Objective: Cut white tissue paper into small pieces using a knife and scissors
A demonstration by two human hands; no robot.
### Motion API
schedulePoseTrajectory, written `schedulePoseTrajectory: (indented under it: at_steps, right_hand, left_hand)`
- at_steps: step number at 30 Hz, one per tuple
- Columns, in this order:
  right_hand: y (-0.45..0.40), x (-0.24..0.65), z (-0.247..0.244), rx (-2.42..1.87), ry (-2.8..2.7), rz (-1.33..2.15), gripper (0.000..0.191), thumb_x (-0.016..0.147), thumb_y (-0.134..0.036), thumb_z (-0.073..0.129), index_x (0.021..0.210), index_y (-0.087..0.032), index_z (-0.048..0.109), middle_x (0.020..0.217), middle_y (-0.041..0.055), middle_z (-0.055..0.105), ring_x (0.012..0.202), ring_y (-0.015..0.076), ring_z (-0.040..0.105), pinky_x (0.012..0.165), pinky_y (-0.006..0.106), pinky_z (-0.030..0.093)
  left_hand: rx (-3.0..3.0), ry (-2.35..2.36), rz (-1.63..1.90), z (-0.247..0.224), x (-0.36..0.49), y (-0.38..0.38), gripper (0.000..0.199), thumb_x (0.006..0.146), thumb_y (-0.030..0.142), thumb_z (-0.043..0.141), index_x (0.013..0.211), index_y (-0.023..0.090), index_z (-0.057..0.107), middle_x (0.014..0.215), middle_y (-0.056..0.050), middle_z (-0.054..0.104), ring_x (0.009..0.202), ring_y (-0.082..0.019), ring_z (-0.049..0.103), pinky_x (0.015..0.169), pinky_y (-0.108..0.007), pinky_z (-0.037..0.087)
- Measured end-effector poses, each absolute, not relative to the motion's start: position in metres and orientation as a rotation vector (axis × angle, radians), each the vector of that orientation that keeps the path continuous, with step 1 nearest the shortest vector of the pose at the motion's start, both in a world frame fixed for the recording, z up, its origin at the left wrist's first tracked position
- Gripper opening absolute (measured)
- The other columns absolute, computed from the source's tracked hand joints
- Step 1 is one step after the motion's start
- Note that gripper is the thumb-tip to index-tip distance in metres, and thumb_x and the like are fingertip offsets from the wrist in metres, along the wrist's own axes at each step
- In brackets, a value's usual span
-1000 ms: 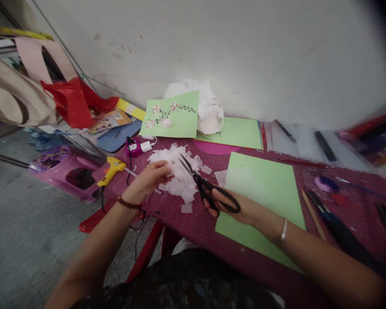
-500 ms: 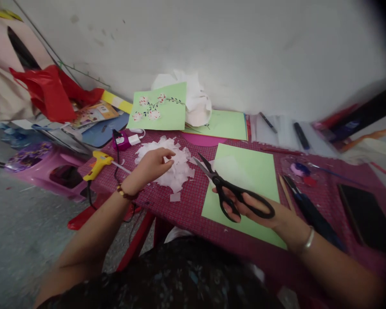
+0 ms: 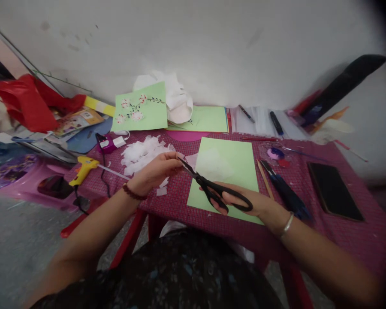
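Note:
My right hand [image 3: 219, 201] is wrapped round the black handles of a pair of scissors [image 3: 201, 180]. The blades point up and left and look nearly closed, their tips touching or just beside the fingertips of my left hand [image 3: 162, 169]. Those left fingers are pinched together; what they hold, if anything, is too small to make out. A heap of white paper pieces [image 3: 141, 152] lies behind and left of my left hand. Beneath the scissors and right hand is a light green sheet [image 3: 239, 159], with thin white paper [image 3: 212, 163] on its upper left.
A yellow glue gun [image 3: 85, 169] and purple plug adapter [image 3: 106, 143] lie at left. Behind stands a green card with flowers [image 3: 154, 116] against crumpled white paper [image 3: 180, 101]. To the right are a pencil [image 3: 266, 180], a dark blue tool [image 3: 287, 195] and a black tablet-like slab [image 3: 334, 189].
My left hand has moved right from over the paper heap to the scissor tips, its fingers now pinched. The scissor blades have closed from open. The view has shifted right.

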State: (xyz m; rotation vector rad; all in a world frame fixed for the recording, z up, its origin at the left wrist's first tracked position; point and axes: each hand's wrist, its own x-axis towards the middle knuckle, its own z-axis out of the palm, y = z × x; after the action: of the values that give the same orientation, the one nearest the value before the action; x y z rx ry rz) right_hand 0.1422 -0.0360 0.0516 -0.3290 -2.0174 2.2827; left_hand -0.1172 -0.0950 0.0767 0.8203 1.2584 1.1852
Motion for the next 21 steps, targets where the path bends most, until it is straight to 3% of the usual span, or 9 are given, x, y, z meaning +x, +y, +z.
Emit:
schedulePoseTrajectory:
  at_steps: [4,8,10,13,15,19,21]
  right_hand:
    - [-0.038,0.152,0.06,-0.411,-2.109,2.125,0.05,0.086,-0.066,0.056,0.1,-0.019,0.061,0.079,0.0027,0.055,0.067,0.0158,0.049,0.066,0.031,0.041]
    - [-0.017,0.163,0.056,-0.722,-2.056,1.774,0.048,0.081,-0.053,0.068,0.116,-0.021,0.062,0.074,0.0001,0.053,0.064,0.0153,0.047,0.059,0.029,0.039]
    - [0.002,0.166,0.045,-0.936,-1.966,1.538,0.053,0.078,-0.047,0.07,0.123,-0.021,0.059,0.072,-0.0009,0.053,0.06,0.015,0.048,0.055,0.028,0.037]
    - [0.03,0.169,0.025,-1.133,-1.81,1.341,0.055,0.079,-0.041,0.067,0.127,-0.017,0.056,0.072,-0.0003,0.056,0.06,0.0157,0.05,0.055,0.029,0.038]
    - [0.043,0.17,0.014,-1.189,-1.795,1.277,0.054,0.078,-0.037,0.066,0.127,-0.015,0.057,0.072,0.0009,0.058,0.06,0.0164,0.052,0.055,0.029,0.04]
    - [0.053,0.17,0.001,-1.243,-1.906,1.052,0.047,0.079,-0.032,0.064,0.123,-0.017,0.06,0.078,0.0033,0.064,0.066,0.0184,0.057,0.062,0.031,0.045]
    - [0.054,0.169,-0.002,-1.258,-1.954,0.946,0.047,0.079,-0.03,0.063,0.124,-0.016,0.06,0.084,0.0058,0.068,0.073,0.0199,0.06,0.068,0.033,0.047]
  left_hand:
    - [0.854,1.326,1.443,0.101,-0.127,-0.099,0.008,0.07,0.01,0.064,0.065,0.014,0.06,0.07,-0.002,0.064,0.062,-0.009,0.059,0.055,-0.019,0.044]
    - [0.925,1.325,1.712,0.116,-0.141,-0.128,0.008,0.068,0.01,0.063,0.063,0.016,0.06,0.067,0.0,0.063,0.059,-0.01,0.057,0.056,-0.02,0.045]
    - [1.12,1.421,1.52,0.109,-0.136,-0.149,0.007,0.067,0.011,0.067,0.065,0.017,0.065,0.065,0.0,0.063,0.059,-0.01,0.055,0.056,-0.02,0.043]
    - [1.406,1.471,0.949,0.091,-0.117,-0.172,0.005,0.07,0.016,0.07,0.07,0.02,0.073,0.065,-0.002,0.067,0.06,-0.014,0.057,0.057,-0.022,0.042]
    - [1.575,1.479,0.729,0.082,-0.106,-0.173,0.013,0.069,0.016,0.071,0.08,0.022,0.076,0.068,-0.002,0.069,0.06,-0.015,0.058,0.056,-0.023,0.041]
    - [1.736,1.757,0.802,0.071,-0.109,-0.129,0.008,0.071,0.021,0.071,0.079,0.021,0.072,0.063,-0.001,0.064,0.055,-0.014,0.053,0.055,-0.024,0.036]
    - [1.629,1.889,0.954,0.062,-0.116,-0.094,0.029,0.072,0.025,0.071,0.1,0.018,0.068,0.067,0.0,0.063,0.055,-0.015,0.053,0.054,-0.024,0.036]
